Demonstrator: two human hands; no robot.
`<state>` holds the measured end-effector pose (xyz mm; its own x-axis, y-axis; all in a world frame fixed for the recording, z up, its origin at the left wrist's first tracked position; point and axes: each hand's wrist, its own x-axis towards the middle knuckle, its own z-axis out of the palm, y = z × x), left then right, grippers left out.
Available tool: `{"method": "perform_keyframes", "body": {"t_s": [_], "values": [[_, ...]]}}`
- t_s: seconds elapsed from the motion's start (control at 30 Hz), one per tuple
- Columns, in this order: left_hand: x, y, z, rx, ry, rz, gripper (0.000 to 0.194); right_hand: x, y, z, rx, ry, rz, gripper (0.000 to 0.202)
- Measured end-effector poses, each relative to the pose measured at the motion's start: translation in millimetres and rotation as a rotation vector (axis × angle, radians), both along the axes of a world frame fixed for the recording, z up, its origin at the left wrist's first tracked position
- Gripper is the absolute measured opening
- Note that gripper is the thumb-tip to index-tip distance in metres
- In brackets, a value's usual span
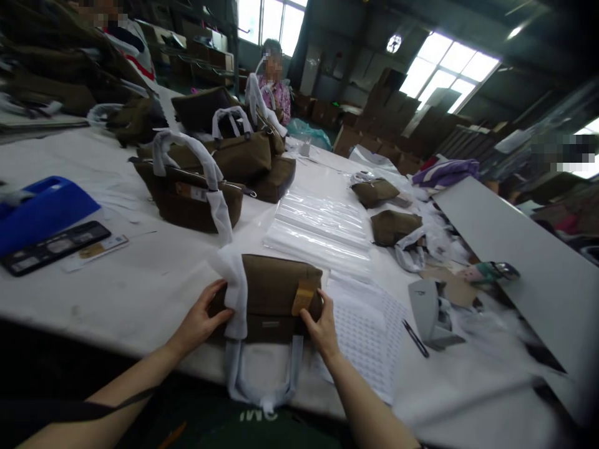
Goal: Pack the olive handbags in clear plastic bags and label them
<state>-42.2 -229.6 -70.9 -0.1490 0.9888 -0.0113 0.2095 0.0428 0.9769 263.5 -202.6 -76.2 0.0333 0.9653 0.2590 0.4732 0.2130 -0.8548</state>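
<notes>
The olive-brown handbag [274, 293] lies at six o'clock on the white table [154, 284], wrapped handles toward the wearer, with the left hand [204, 317] gripping its left end beside a white foam wrap [237, 296], thumb and fingers partly spread. The right hand [322, 323], fingers slightly parted, grips the right end, thumb on a tan tag [303, 297]. Noted nearby: clear plastic bags [321, 227] at one o'clock, printed sheets [367, 337] at four o'clock, and an upright handbag [187, 193] at eleven o'clock.
</notes>
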Motion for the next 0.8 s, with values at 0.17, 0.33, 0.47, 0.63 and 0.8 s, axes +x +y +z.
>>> {"method": "perform_keyframes", "body": {"t_s": [0.17, 0.33, 0.47, 0.63, 0.8], "values": [[-9.2, -6.1, -18.7, 0.077, 0.189, -0.050, 0.060, -0.4, -21.7, -5.8, -0.016, -0.048, -0.065, 0.053], [-9.6, 11.0, -9.7, 0.077, 0.265, -0.055, 0.059, 9.5, 11.5, 23.7, 0.041, -0.213, -0.108, 0.067], [-5.7, 10.9, 11.1, 0.030, 0.356, -0.043, 0.054, -16.4, 22.0, 68.8, 0.305, -0.302, 0.009, 0.043], [7.8, 5.0, 33.4, -0.039, 0.320, 0.026, 0.045, -89.0, 18.8, 86.1, -0.210, -0.293, 0.552, 0.042], [8.3, 2.9, 53.9, -0.097, 0.026, -0.099, 0.034, -124.9, 13.1, 73.8, -0.318, -0.133, 0.614, 0.021]]}}
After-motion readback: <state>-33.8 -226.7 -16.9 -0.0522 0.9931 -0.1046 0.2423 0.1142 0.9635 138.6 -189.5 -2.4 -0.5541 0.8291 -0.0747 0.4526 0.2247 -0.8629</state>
